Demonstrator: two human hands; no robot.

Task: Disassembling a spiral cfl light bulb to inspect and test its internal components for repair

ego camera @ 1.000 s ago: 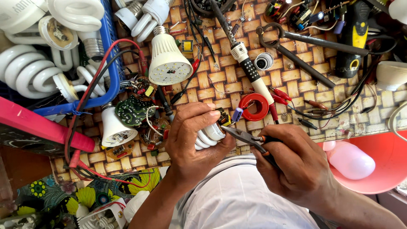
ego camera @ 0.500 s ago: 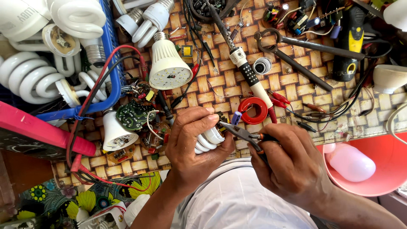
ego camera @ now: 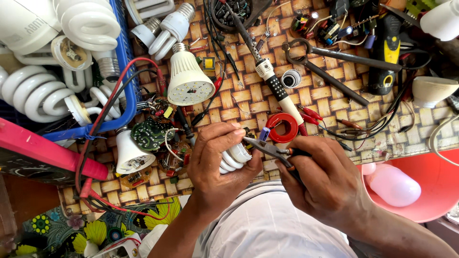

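White cloth of our shirt (ego camera: 267, 229) fills the nearest part of the view, and just above it our left hand (ego camera: 217, 169) is wrapped around a white spiral lamp (ego camera: 234, 157), thumb and fingers clamped over its tubes so that only a few coils show at the right side of the palm. Our right hand (ego camera: 330, 184) is closed on the dark handles of the pliers (ego camera: 272, 150), whose nose reaches left and meets the lamp at its exposed end. We judge the work on this lamp to be mid-way: it is out of any fitting and held over the woven mat (ego camera: 363, 119), yet the tubes look whole and the pliers are only at the point of contact, so whatever is to be pulled or bent seems undone. Beyond the hands lie a red ring of tape (ego camera: 282, 127), a green circuit board (ego camera: 153, 134) and an opened bulb housing (ego camera: 128, 154). Farther off sit an LED bulb (ego camera: 189, 81), a soldering iron (ego camera: 267, 79), and scissors (ego camera: 334, 67), and a blue basket (ego camera: 126, 62) of spent spiral lamps, suggesting more such pieces wait.
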